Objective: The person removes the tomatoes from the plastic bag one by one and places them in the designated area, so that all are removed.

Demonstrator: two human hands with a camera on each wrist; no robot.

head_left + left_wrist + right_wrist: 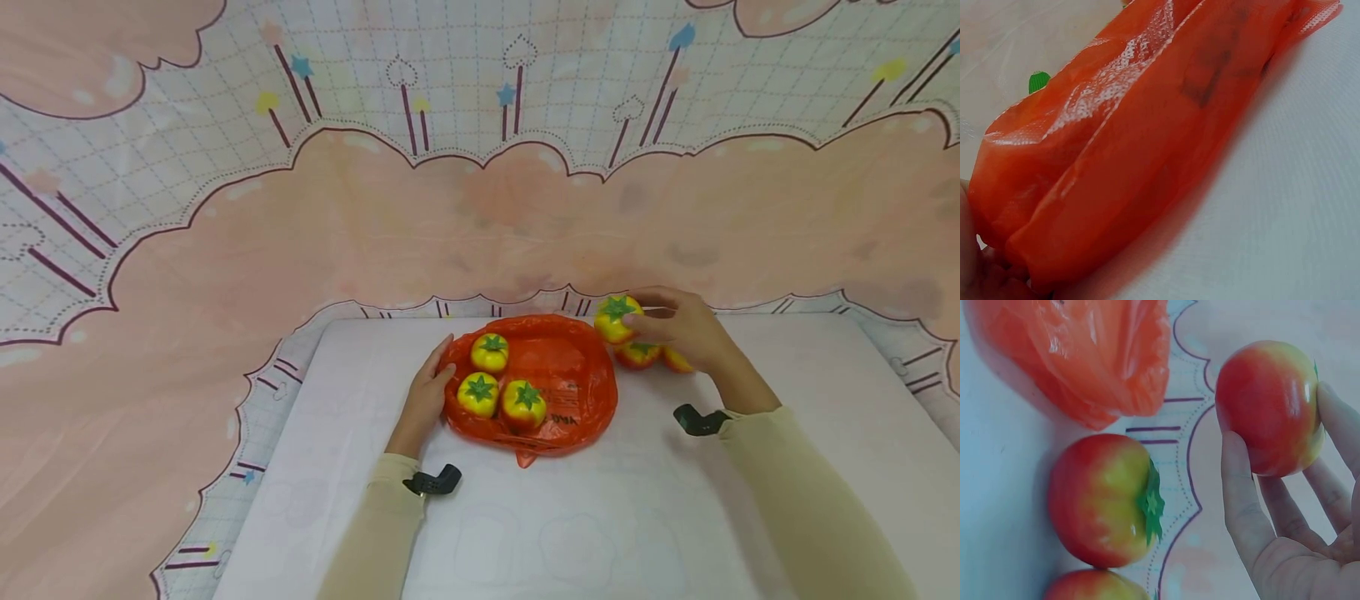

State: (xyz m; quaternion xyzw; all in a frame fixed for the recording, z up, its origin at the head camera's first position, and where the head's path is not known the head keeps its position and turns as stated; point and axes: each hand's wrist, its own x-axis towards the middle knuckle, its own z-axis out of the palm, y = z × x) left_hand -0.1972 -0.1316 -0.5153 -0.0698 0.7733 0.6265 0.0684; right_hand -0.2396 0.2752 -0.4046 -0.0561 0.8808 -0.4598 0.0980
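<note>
A red plastic bag (561, 360) lies with its mouth spread wide on the white table. Three tomatoes sit inside its left part: a back one (490, 353), a front-left one (477, 394) and a front one (523, 405). My left hand (426, 398) holds the bag's left rim, its thumb over the edge. In the right wrist view, a glossy red-yellow tomato (1266, 409) is pinched between the thumb and fingers of my right hand (1310, 550). It is raised beside the bag's right back rim. Below it on the table are two more tomatoes, one nearer (1104, 500) and one partly cut off (1097, 587).
A patterned cloth backdrop (480, 225) with pink cloud shapes hangs behind the table (570, 533). The two loose tomatoes stand just right of the bag, near the table's back edge. Black wrist devices sit on both forearms.
</note>
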